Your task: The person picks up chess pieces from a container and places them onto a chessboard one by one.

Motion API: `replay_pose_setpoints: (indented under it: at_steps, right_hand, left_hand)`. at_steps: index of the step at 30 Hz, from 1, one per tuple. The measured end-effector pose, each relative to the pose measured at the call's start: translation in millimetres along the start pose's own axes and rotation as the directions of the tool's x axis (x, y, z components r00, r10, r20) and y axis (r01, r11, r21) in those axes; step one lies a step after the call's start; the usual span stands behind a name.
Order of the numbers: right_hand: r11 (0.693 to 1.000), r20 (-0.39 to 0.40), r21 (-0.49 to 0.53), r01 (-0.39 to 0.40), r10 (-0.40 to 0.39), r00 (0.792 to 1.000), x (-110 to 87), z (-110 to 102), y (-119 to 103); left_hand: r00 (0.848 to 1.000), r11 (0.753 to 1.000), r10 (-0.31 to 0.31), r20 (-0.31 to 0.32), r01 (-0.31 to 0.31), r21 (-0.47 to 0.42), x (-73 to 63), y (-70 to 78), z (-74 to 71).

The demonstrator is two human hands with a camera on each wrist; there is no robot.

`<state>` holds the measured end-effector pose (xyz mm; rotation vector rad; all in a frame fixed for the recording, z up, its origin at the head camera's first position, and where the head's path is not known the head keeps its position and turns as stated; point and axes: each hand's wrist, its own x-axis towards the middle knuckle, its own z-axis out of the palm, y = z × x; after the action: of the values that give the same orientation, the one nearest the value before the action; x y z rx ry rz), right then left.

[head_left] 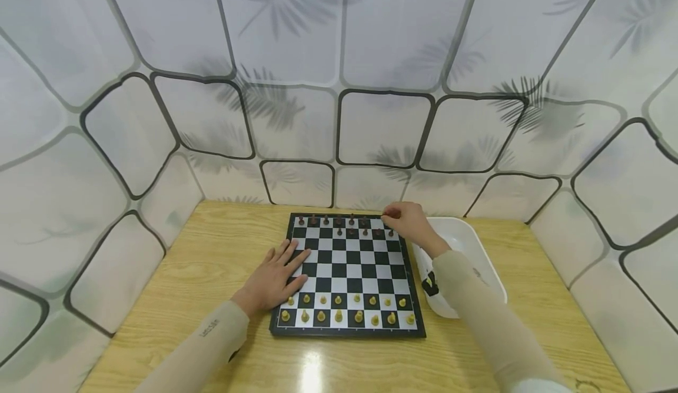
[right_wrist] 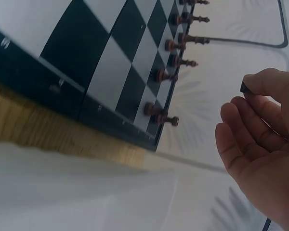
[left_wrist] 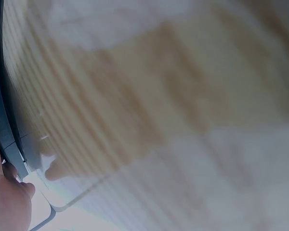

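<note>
A black-and-white chessboard (head_left: pixel 339 270) lies on the wooden table. Spread over its left edge, my left hand (head_left: pixel 272 278) rests with straight fingers. Above the far right corner, my right hand (head_left: pixel 408 222) pinches a small dark chess piece (right_wrist: pixel 244 87) between thumb and finger; most of the piece is hidden, so I cannot tell its type. Several reddish-brown chess pieces (right_wrist: pixel 185 62) stand along the far side, with gaps in their front row. Yellow chess pieces (head_left: pixel 338 316) fill two rows on the near side.
A white plastic tray (head_left: pixel 489 263) stands right of the board, partly under my right forearm. Inside it lies a black-and-yellow item (head_left: pixel 430 284). Patterned cloth walls (head_left: pixel 385 128) enclose the table (head_left: pixel 228 222) at the back and both sides.
</note>
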<state>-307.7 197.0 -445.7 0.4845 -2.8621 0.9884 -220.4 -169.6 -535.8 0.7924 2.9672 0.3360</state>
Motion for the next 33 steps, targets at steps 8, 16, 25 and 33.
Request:
replay_pose_setpoints:
  at_steps: [8, 16, 25, 33]
  right_hand:
    - [0.999, 0.029, 0.025, 0.032, -0.033, 0.999, 9.9, 18, -23]
    - [0.999, 0.091, 0.010, 0.046, -0.047, 0.995, 17.2, 35, -44]
    - [0.997, 0.120, 0.001, 0.074, -0.074, 0.990, 21.2, 59, -57]
    - [0.998, 0.122, 0.017, 0.063, -0.064, 0.990, 25.5, 75, -65]
  left_hand:
    - [1.000, 1.000, 0.009, -0.019, -0.009, 0.002, 0.5, -0.3, 1.6]
    - [1.000, 1.000, 0.000, -0.007, 0.000, 0.005, 0.5, -1.1, 1.4]
    - [1.000, 1.000, -0.017, 0.016, 0.017, 0.006, 1.2, -0.2, 0.9]
    - [1.000, 1.000, -0.011, -0.003, 0.011, 0.001, 0.7, 0.0, 1.3]
